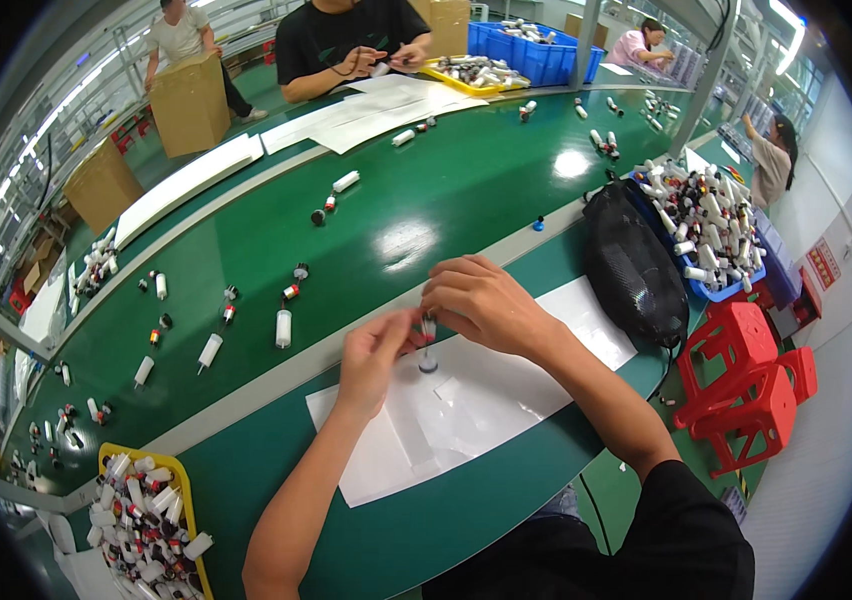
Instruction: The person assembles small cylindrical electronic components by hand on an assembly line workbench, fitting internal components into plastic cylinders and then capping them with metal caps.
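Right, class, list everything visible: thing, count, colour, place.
Small part: one, blurred whitish, at fingertips.
Sheets: several, white, under hands, across belt.
Workbench: one, green, near.
Belt: one, green, middle.
Cylinders: many, white, belt and containers.
Trays: two, yellow, lower left, far side.
Crates: several, blue, right, far side.
Bag: one, black, right.
Stools: several, red, right.
Cartons: several, brown, upper left.
Co-workers: at least four, variously dressed, background.
Left hand, right hand: one each, bare, at part.

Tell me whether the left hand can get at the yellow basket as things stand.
Probably yes: the way from the left hand to the yellow basket, over the green tabletop, looks unblocked. That hand is busy at the small part, though, and may need freeing first.
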{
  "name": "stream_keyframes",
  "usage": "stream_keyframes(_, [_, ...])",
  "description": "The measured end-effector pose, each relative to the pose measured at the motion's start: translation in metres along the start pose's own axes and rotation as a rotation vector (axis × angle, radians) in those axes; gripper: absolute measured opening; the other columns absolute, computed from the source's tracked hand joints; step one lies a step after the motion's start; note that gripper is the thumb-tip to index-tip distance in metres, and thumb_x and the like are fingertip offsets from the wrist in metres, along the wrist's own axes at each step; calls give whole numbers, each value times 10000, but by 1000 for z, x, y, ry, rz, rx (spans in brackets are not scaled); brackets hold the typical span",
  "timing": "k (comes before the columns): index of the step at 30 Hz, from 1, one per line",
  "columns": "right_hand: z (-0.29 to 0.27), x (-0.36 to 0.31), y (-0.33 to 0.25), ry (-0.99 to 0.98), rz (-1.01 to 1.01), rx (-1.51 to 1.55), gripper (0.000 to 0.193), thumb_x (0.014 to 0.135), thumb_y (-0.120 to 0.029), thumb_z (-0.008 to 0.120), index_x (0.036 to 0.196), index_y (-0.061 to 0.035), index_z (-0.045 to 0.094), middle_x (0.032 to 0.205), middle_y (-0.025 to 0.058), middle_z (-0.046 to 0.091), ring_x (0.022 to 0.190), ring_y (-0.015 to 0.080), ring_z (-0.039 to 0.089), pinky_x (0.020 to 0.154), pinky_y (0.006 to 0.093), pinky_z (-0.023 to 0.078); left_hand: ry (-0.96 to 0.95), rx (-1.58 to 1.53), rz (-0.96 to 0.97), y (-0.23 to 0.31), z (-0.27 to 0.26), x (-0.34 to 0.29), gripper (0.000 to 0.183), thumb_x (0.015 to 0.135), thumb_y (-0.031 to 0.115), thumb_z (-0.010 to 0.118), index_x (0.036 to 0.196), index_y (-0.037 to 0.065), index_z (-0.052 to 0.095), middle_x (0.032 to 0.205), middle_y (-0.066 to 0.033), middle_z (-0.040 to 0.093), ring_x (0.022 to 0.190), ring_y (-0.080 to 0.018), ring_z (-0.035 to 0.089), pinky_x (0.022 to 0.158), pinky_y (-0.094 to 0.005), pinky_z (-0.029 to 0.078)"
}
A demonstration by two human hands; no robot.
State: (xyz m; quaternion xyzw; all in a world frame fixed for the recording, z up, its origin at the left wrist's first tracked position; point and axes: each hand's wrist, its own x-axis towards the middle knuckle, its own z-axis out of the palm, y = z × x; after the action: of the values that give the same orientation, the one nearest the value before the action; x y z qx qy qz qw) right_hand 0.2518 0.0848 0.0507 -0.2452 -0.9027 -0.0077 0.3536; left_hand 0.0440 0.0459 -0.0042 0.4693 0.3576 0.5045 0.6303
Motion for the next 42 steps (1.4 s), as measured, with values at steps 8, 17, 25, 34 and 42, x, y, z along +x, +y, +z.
stream_keyframes(8, [6, 20, -42, 20, 724, 133, 248, 898, -201, 642, 796, 20, 691, 632, 187, 637, 570, 386, 625, 588, 432, 509, 74, 195, 98, 2, 5, -10, 486, 1061, 388, 523, 1017, -58, 713, 884, -95, 720, 726, -134, 653, 683, -261, 502])
stream_keyframes(17, [20, 13, -56, -150, 403, 298, 199, 943, -205, 669, 945, -11, 625, 868, 160, 697, 712, 345, 674, 639, 427, 523, 94, -245, -8, 12, -14, -12, 434, 1071, 316, 511, 1287, -45, 615, 1155, -97, 698, 1020, -164, 669, 968, -308, 518])
stream_keyframes(25, [22, 13, -67, -114, 585, 415, 192, 922, -134, 706, 972, 27, 614, 910, 199, 701, 792, 341, 709, 725, 385, 561, 167, -277, 46, 6, -17, -21, 366, 1017, 139, 614, 1350, -9, 580, 1195, -90, 691, 1095, -159, 658, 988, -292, 510])
stream_keyframes(34, [23, 9, -64, 178, 507, 446, 128, 913, -28, 680, 1001, 23, 602, 876, 163, 714, 816, 294, 737, 718, 344, 561, 237, -167, 100, 11, -5, -22, 384, 966, 155, 695, 1309, -5, 628, 1120, -88, 721, 975, -152, 696, 912, -289, 558])
stream_keyframes(42, [19, 6, -58, 105, 420, 435, 120, 902, -22, 702, 966, 29, 615, 896, 157, 712, 817, 276, 729, 719, 342, 565, 270, -151, 155, 5, -2, -20, 384, 938, 178, 734, 1250, -31, 653, 1080, -101, 722, 948, -165, 705, 861, -285, 575])
